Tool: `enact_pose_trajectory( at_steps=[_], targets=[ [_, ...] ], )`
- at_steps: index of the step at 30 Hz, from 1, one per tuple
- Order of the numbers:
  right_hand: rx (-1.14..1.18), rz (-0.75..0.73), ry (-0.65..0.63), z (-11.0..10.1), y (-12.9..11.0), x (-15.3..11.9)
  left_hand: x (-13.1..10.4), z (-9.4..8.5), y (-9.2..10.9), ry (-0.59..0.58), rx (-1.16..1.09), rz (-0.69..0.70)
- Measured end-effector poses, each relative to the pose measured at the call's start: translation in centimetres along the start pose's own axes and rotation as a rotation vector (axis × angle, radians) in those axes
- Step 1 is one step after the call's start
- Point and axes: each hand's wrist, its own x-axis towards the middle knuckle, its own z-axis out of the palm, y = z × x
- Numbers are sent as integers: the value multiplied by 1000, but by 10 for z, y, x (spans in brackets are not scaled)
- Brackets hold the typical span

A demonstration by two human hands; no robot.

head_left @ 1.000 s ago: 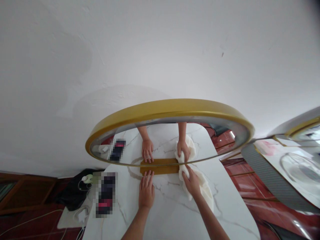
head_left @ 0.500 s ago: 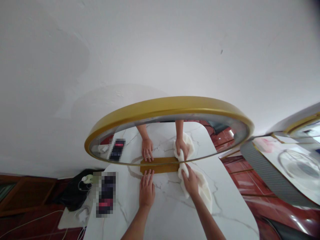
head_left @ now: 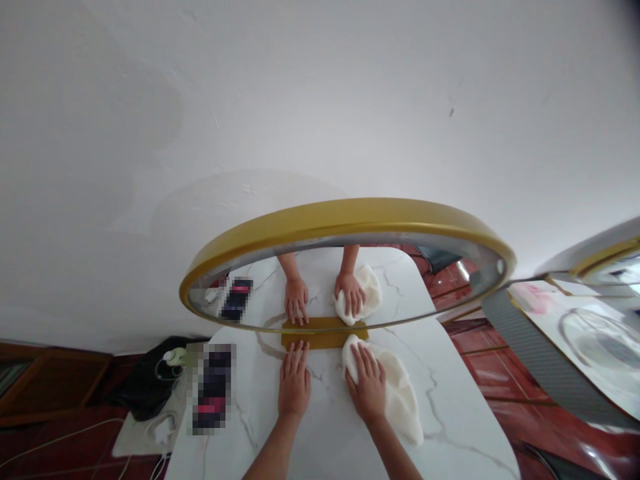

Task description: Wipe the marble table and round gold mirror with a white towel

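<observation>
A round mirror with a gold frame [head_left: 350, 213] stands at the wall on a gold base [head_left: 325, 341], and its glass reflects both hands. My left hand [head_left: 294, 387] lies with fingers stretched out, the fingertips at the lower left edge of the base. Under my right hand [head_left: 367, 387] is a white cloth [head_left: 400, 400], pressed flat on the table by the base's right end; the fingers are spread over it. The rest of the cloth trails toward the lower right.
The white marbled table [head_left: 330, 447] carries a blurred dark item [head_left: 214, 390] at the left. Beyond its left edge are a black bag [head_left: 150, 387] and white cables. Another table [head_left: 595, 333] with a mirror stands at right.
My right hand has loosened its grasp on the bunched cloth and now lies flat on it, slightly lower and to the left. The cloth has shifted with it. My left hand has barely moved.
</observation>
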Motion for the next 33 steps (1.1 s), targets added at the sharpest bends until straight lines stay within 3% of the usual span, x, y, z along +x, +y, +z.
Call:
enact_pose_trajectory(
  at_steps=[7,11,14,19,22,29,33],
  targets=[
    [-7,-300,-185,3,-49,14,0,2,-1,17,1,9],
    [28,-385,-257,0,-59,17,-1,4,-4,23,-4,20],
    [14,-346,-252,-3,-46,13,-1,3,-3,-2,-5,17],
    [-53,-126,-124,-4,-20,6,0,-2,0,-10,-6,-4],
    [-44,-147,-130,-3,-25,6,1,-2,0,-9,-1,-6],
    [12,-367,-255,1,-53,10,0,2,-2,9,8,17],
    [-52,-152,-113,5,-43,5,0,1,-1,-3,9,-9]
  ],
)
